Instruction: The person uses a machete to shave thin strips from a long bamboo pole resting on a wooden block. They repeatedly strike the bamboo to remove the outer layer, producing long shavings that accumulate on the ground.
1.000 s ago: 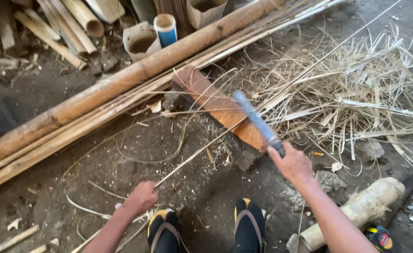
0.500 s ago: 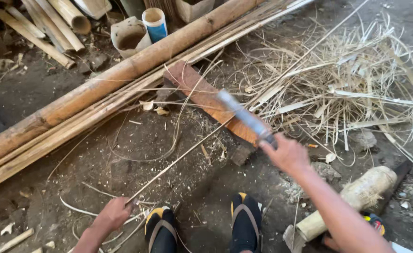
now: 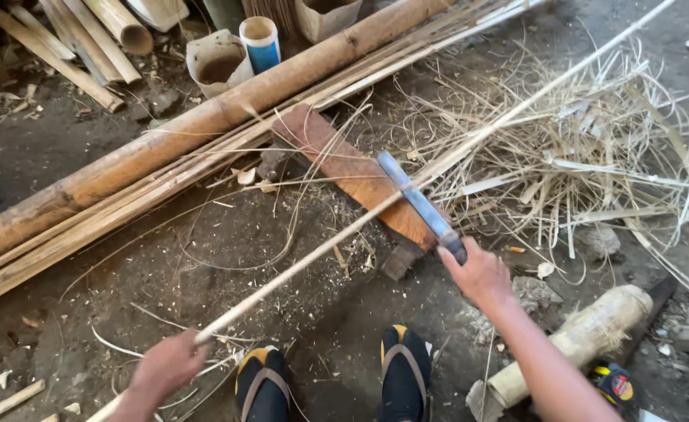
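Nearest, two feet in black and yellow sandals (image 3: 403, 371) on the dirt floor (image 3: 204, 258). Left hand (image 3: 168, 366) closed around the near end of a long thin bamboo strip (image 3: 344, 227), now drawn back lower and closer to the body than a moment ago. Right hand (image 3: 479, 273) wrapped tight on the handle of a long knife (image 3: 422, 205), blade laid against the strip above a reddish wooden block (image 3: 352, 176). Strip apparently pulled through under the blade, so likely being shaved thinner. Farther right, a heap of pale shavings (image 3: 586, 148). Farthest, a thick bamboo pole (image 3: 204, 125) lying slantwise, a blue and white tube (image 3: 260, 43) behind.
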The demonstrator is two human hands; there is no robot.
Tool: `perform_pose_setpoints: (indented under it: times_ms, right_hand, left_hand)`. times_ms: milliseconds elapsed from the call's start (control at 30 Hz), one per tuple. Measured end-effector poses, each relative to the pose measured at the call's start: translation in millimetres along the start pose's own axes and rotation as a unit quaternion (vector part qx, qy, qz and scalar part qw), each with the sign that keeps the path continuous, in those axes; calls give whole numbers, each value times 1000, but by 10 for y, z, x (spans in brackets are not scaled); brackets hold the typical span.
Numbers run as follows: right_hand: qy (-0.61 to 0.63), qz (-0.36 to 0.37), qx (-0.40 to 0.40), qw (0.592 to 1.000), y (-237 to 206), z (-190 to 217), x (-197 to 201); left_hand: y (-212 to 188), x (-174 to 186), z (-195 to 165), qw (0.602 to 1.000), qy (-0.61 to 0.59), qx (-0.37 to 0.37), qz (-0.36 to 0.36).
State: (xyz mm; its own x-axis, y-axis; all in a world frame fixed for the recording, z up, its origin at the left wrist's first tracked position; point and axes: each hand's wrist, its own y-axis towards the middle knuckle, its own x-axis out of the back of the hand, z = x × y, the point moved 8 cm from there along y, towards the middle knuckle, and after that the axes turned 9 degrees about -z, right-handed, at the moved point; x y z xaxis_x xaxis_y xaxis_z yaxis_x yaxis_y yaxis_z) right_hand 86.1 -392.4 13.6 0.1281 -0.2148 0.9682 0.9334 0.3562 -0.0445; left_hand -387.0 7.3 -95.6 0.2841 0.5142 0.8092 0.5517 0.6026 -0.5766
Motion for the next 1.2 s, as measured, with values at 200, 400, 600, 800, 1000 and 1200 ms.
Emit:
perform_pose_setpoints:
  times_ms: [200,400,600,800,1000,1200]
  right_hand:
    - [26,-6,-57,998,-428,87,-188]
    - [53,58,8,997,-517,341,-212]
    - [-32,55,97,993,-170,204,159]
    - [47,105,91,989,-615,560,-64]
    - [-82,109,57,989,-96,131,188]
    - [-43,67,21,997,43,29,237]
  left_hand:
    - [566,422,-2483,951,-33,-226,-207]
    - [973,532,-3585,951,-75,-210,-215]
    - [597,339,-2314,988,-23,-145,-47]
    - [444,478,-2024,978,-28,-144,-147]
    - [188,257,-1025,1000,-24,-14,-12]
    - [400,128,-911,992,-5,-84,-97]
